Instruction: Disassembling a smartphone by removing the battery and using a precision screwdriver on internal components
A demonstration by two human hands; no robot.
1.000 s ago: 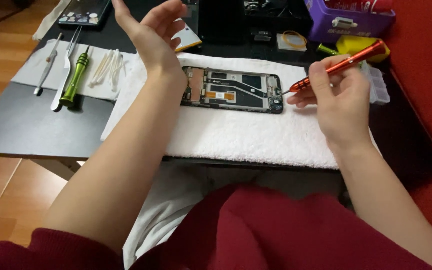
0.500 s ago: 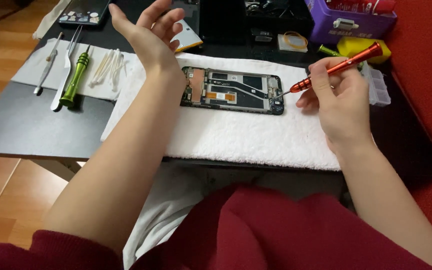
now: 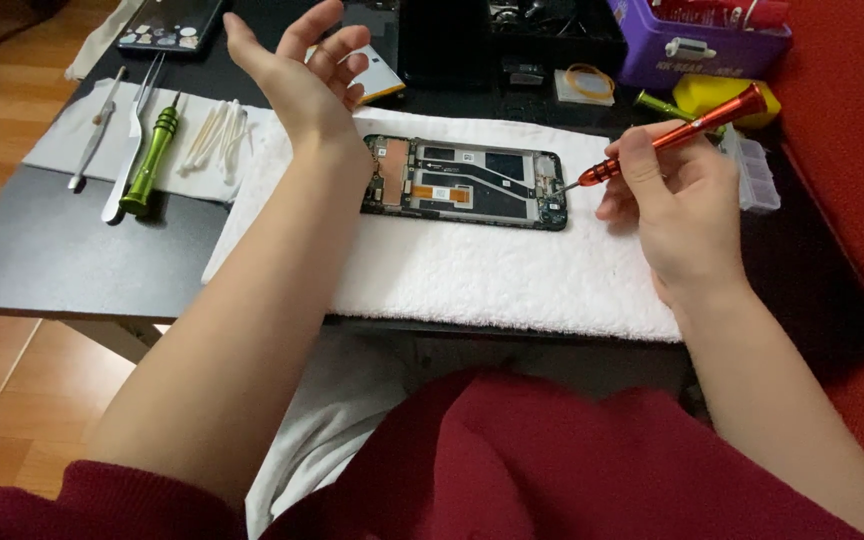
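An opened phone (image 3: 462,183) with its back off lies flat on a white towel (image 3: 472,270), its circuit boards showing. My right hand (image 3: 677,205) grips an orange screwdriver (image 3: 682,132) whose tip rests at the phone's right end. My left hand (image 3: 302,70) is raised above the phone's left end, palm up, fingers spread and holding nothing.
A white cloth at the left carries tweezers (image 3: 97,140), a flat metal tool, a green screwdriver (image 3: 152,150) and cotton swabs (image 3: 214,135). Another phone (image 3: 167,22), a purple box (image 3: 697,40), a yellow item (image 3: 722,95) and a clear case (image 3: 752,170) sit along the back. Red upholstery borders the right.
My left hand has lifted slightly and drifted left, still open. The right hand and screwdriver stay at the phone's right end.
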